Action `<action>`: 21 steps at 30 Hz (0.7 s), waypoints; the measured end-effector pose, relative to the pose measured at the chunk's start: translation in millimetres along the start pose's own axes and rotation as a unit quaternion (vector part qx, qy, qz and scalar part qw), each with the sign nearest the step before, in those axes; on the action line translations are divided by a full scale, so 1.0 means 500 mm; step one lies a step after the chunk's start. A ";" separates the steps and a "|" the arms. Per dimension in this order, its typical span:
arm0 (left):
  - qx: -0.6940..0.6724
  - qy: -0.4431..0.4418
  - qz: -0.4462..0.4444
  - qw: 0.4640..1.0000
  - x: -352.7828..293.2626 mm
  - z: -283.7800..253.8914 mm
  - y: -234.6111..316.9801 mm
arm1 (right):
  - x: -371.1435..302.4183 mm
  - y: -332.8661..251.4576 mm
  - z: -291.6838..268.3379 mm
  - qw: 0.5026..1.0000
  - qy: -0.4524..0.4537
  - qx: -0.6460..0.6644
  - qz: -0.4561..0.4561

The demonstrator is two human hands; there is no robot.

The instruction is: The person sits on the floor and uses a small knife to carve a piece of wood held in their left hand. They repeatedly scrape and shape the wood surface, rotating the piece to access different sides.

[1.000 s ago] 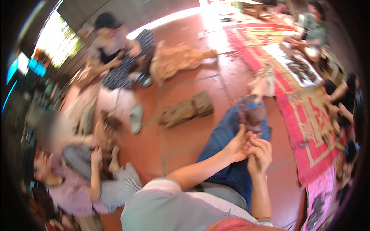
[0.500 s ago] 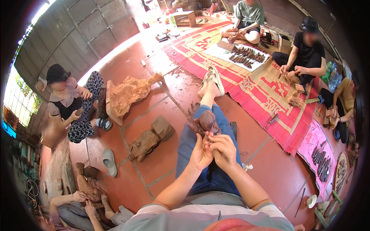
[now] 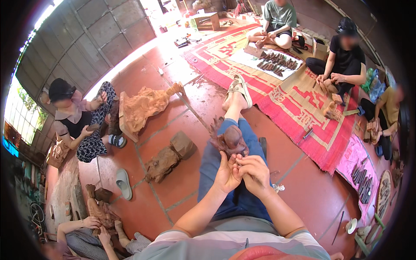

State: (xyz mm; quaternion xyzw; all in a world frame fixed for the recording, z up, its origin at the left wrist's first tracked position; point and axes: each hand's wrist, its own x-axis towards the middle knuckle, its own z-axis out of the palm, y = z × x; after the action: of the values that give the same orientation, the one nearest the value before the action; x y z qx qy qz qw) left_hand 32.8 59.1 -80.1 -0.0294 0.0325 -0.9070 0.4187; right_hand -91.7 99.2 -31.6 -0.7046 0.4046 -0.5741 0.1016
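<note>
A reddish-brown wood carving [image 3: 233, 138] with a smooth rounded part rests between my thighs, on my blue trousers [image 3: 212, 173]. Against its near side is my left hand [image 3: 227, 174], palm turned up, thumb raised and fingers curled in. My right hand [image 3: 255, 171] is closed beside it, with its fingertips pinched together at the left fingers. Whatever lies between the fingertips is small and mostly hidden, so I cannot name it.
A blocky carved wood piece [image 3: 167, 160] lies on the tiles to my left, beyond a grey slipper [image 3: 123, 184]. Farther off stands a large orange-brown carving [image 3: 149, 106]. A red patterned mat [image 3: 299, 117] and rows of chisels [image 3: 362, 182] are on the right. Several people sit around.
My right hand has turned slightly, and the carving has shifted a little. At the left, another person's raised hand has moved, and a carving beside that person shows more clearly.
</note>
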 end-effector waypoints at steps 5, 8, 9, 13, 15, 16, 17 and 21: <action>-0.027 -0.004 0.008 1.000 0.002 -0.007 0.010 | 0.007 0.001 0.019 0.999 0.007 -0.031 -0.010; 0.042 0.006 0.030 0.999 -0.003 -0.026 0.008 | -0.006 0.002 0.011 1.000 0.000 0.014 0.000; 0.033 -0.001 0.022 0.999 -0.005 -0.024 0.005 | -0.007 0.006 0.008 1.000 0.003 0.009 0.000; -0.062 0.019 0.016 0.998 0.006 -0.014 0.008 | 0.007 0.007 0.020 0.999 0.031 -0.012 0.022; -0.039 -0.048 -0.001 0.998 0.000 -0.019 0.008 | -0.003 -0.006 0.023 1.000 0.019 0.002 0.003; -0.028 -0.081 -0.010 0.996 -0.002 -0.021 0.010 | -0.003 -0.012 0.023 1.000 0.014 0.009 -0.006; -0.017 -0.069 -0.005 0.997 -0.002 -0.012 0.006 | -0.004 -0.011 0.016 1.000 0.006 0.010 -0.003; 0.008 0.074 0.043 0.996 0.005 0.034 -0.009 | 0.014 0.008 0.017 0.999 0.053 -0.007 0.005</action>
State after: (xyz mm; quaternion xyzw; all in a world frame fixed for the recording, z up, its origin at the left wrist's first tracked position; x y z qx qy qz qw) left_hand 29.2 59.5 -62.6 0.0424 0.0577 -0.8883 0.4537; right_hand -85.7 88.9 -31.8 -0.6720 0.4169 -0.6071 0.0776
